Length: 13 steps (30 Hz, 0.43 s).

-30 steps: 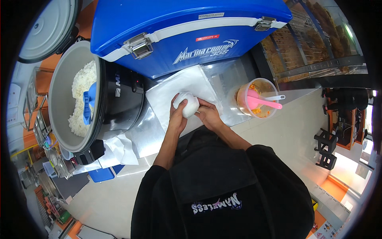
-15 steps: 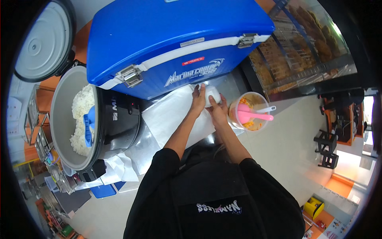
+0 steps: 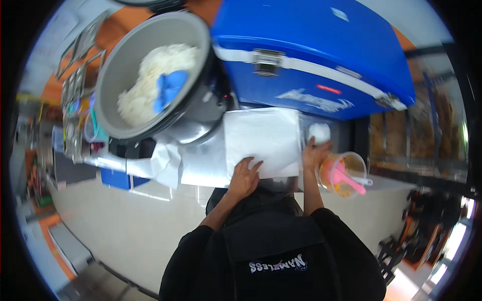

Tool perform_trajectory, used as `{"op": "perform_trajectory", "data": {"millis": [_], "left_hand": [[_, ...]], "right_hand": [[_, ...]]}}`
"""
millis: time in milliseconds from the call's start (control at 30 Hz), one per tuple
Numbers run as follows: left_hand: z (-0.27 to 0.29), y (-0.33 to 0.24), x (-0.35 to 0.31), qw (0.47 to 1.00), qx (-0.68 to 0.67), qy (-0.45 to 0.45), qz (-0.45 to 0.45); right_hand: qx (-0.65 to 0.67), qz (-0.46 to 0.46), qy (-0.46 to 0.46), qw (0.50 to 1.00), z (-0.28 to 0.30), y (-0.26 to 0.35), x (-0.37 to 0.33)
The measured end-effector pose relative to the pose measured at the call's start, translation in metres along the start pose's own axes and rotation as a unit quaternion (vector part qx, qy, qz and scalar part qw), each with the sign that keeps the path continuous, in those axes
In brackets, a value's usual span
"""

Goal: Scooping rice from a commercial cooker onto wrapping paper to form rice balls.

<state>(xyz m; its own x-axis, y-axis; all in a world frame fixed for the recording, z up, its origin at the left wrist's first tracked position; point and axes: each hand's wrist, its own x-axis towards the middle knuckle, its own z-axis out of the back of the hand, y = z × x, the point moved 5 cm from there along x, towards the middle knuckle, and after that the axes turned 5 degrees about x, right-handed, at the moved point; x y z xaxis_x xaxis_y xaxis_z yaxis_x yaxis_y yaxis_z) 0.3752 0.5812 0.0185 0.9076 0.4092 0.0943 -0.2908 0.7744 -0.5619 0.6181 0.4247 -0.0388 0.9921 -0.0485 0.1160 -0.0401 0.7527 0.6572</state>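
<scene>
My left hand [image 3: 245,176] is open, its fingers resting on the near edge of a stack of white paper sheets [image 3: 263,138]. To the right of the stack, my right hand [image 3: 315,152] has its thumb and fingers at the near side of a small white rounded thing [image 3: 319,132], whose exact kind I cannot make out. Close beside my right hand stands a clear tub [image 3: 362,168] of orange food. A pink spoon [image 3: 346,178] and a white-handled utensil [image 3: 362,181] lean in it.
A rice cooker [image 3: 113,115] of white rice with a blue scoop [image 3: 170,89] stands at left. Behind the paper sits a large blue cooler box [image 3: 301,83] with metal latches. A glass display case [image 3: 406,135] borders the right. Crumpled white paper [image 3: 166,163] hangs over the counter's front edge.
My hands have moved apart. The left let go of the white rounded thing and came to the paper, while the right stayed with that thing. My view has swung left.
</scene>
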Motion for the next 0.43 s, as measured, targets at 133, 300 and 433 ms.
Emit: {"op": "perform_trajectory", "data": {"millis": [133,300,433], "left_hand": [[-0.006,0.000,-0.019,0.999,0.034,0.013,0.017],[0.019,0.020,-0.065,0.994,0.007,-0.039,0.099],[0.035,0.054,-0.135,0.979,-0.069,-0.128,0.145]], "right_hand": [[-0.001,0.205,0.005,0.979,0.016,0.049,-0.033],[0.081,0.357,0.111,0.924,0.031,0.131,-0.088],[0.205,0.490,0.162,0.832,0.034,0.199,-0.148]]}}
